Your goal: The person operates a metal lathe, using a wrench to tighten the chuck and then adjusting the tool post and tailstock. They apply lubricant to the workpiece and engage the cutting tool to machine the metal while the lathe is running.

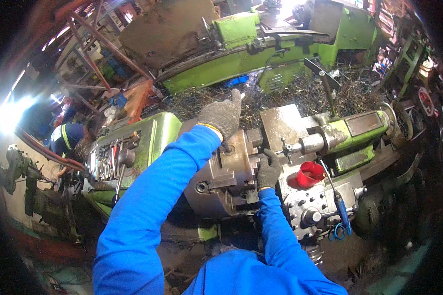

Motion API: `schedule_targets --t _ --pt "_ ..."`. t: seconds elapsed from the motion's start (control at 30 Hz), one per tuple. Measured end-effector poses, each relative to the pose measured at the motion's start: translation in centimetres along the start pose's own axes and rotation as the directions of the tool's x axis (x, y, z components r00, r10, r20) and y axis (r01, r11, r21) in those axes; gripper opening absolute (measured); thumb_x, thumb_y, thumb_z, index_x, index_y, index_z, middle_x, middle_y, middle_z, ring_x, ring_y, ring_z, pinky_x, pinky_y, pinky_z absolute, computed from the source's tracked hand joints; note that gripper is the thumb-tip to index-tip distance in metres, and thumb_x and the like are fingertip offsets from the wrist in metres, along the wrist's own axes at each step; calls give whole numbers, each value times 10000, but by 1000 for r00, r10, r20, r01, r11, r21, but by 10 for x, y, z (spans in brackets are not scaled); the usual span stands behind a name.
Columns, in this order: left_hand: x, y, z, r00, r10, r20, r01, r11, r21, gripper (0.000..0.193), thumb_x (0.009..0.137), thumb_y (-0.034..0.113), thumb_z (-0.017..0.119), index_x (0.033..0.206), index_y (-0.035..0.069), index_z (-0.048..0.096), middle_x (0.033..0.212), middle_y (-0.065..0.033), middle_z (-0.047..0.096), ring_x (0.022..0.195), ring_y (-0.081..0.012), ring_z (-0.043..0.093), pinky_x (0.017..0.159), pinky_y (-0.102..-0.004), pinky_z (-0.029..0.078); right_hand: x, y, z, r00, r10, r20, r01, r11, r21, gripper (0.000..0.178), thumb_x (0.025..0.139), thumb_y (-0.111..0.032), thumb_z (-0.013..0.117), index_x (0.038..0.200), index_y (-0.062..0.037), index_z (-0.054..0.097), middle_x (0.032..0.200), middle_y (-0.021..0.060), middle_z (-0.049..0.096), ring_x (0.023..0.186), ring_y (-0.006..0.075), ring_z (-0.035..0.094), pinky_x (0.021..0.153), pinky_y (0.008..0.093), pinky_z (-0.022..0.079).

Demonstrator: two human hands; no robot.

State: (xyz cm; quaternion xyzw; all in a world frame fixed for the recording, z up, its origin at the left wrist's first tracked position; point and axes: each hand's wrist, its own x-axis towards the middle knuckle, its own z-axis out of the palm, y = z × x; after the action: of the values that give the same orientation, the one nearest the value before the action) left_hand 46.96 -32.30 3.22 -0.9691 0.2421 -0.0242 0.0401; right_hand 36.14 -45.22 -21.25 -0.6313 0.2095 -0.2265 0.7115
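My left hand [220,117], in a dark grey knit glove, is closed on the bar of a chuck key. A shiny bar end pokes out past the fingers, and the key's shank [226,147] meets the rim of a large lathe chuck [197,202]. On the chuck's right side, my gloved right hand [269,170] is closed beside the jaws [254,136]. What its fingers hold, if anything, is hidden. Right of that hand, the tailstock spindle [312,143] points toward the chuck, with a small cross-handled metal piece [286,149] at its tip.
A red cup [310,175] and a blue-handled tool [341,210] are by the tool post [310,217]. Hand tools lie on the green headstock [157,140]. Metal shavings [202,101] heap behind, before another green lathe [216,66]. A person [69,137] bends at far left.
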Motion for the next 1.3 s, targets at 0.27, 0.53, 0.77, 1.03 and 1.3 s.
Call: schedule_targets --t 0.27,0.53,0.77,1.03,1.3 --pt "10 -5 1 994 101 -45 -97 993 68 498 1016 130 446 1482 -43 406 1077 -281 728 912 -446 739 789 -539 587 0 2 5 999 38 3 -38 990 135 247 968 -70 688 1208 -11 691 1041 66 715 747 99 603 636 269 505" --pt "-8 11 -7 974 207 -95 -188 965 183 392 1017 123 469 1397 28 467 970 -203 731 845 -402 751 731 -540 594 5 24 4 1000 -9 23 8 999 50 271 978 -95 678 1233 -2 684 1096 91 714 835 139 646 717 294 538" --pt "-51 16 -14 859 387 -335 -460 870 -178 157 975 263 637 950 124 704 758 -89 717 726 -310 726 719 -483 560 -1 -3 1 998 62 34 -64 995 82 273 990 -90 663 1246 3 683 1157 107 717 983 172 673 866 312 547" --pt "-84 9 -7 965 195 -175 -150 959 240 751 969 351 649 1604 69 363 1634 -287 325 1275 -449 580 1070 -537 489 -1 2 2 998 59 23 -61 993 97 242 1003 -83 666 1225 8 693 1155 101 722 1004 170 675 875 316 549" --pt "-95 8 -2 917 19 -399 -87 984 -155 706 899 439 739 1469 72 543 1053 -117 707 1075 -338 646 926 -488 488 7 26 1 995 96 30 -98 993 66 248 981 -92 676 1199 22 703 1130 107 732 1044 200 680 931 339 540"
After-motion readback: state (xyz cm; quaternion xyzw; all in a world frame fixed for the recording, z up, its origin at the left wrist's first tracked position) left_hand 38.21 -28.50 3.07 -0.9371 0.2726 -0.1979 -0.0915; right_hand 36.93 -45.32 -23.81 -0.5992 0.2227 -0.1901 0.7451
